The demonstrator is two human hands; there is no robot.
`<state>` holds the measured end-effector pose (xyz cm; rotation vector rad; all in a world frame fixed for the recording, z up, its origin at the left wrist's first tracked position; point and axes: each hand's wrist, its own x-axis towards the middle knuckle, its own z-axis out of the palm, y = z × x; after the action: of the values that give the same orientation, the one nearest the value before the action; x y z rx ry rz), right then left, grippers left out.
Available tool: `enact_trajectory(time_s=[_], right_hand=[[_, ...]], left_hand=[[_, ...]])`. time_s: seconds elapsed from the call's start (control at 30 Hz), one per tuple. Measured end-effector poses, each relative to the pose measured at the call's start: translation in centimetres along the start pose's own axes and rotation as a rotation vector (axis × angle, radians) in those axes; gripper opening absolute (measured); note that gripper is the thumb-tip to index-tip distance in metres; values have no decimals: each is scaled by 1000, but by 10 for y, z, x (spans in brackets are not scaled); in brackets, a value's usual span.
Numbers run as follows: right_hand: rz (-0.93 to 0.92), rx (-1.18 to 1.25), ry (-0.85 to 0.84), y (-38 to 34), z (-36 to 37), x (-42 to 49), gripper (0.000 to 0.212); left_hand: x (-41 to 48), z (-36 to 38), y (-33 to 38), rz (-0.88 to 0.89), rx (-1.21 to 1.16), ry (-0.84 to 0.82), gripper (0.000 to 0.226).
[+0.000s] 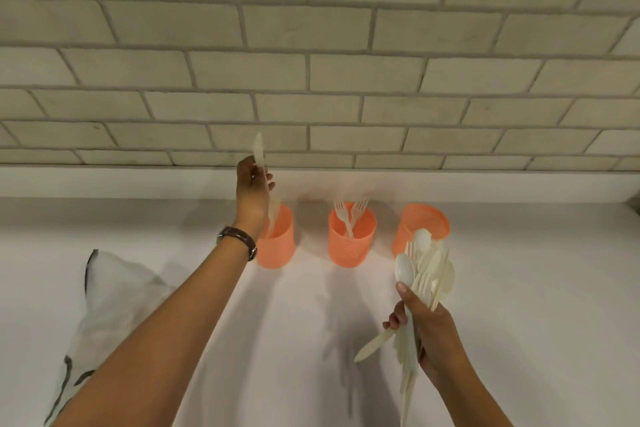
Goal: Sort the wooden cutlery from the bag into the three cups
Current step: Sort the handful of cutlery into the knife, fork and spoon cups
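Observation:
Three orange cups stand in a row on the white counter. My left hand (251, 189) pinches a pale knife (258, 152), held upright above the left cup (278, 241); another pale piece stands in that cup. The middle cup (351, 243) holds two forks (348, 215). The right cup (420, 225) is partly hidden behind a bundle of cutlery (427, 270). That bundle of spoons, forks and knives is gripped by my right hand (424, 326) near the front right.
A white cloth bag (104, 308) with dark trim lies on the counter at the left, partly under my left forearm. A grey tiled wall (318, 73) rises behind the cups. The counter (536, 288) stretches to the right.

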<state>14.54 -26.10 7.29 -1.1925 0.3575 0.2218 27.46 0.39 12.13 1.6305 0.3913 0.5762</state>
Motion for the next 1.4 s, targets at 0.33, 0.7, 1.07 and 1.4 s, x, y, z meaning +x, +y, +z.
enact_trajectory(time_s=[0.33, 0.7, 1.07, 1.4], right_hand=[[5, -13, -49, 2, 14, 8, 23], [27, 64, -140, -4, 32, -7, 24], [-47, -82, -190, -15, 12, -26, 28], [-29, 106, 24, -33, -38, -27, 28]], left_hand=[[-4, -30, -37, -81, 569, -76, 26], [-99, -16, 8, 42, 245, -294, 13], [-180, 30, 23, -288, 52, -566, 20], [-108, 76, 69, -16, -79, -175, 19]])
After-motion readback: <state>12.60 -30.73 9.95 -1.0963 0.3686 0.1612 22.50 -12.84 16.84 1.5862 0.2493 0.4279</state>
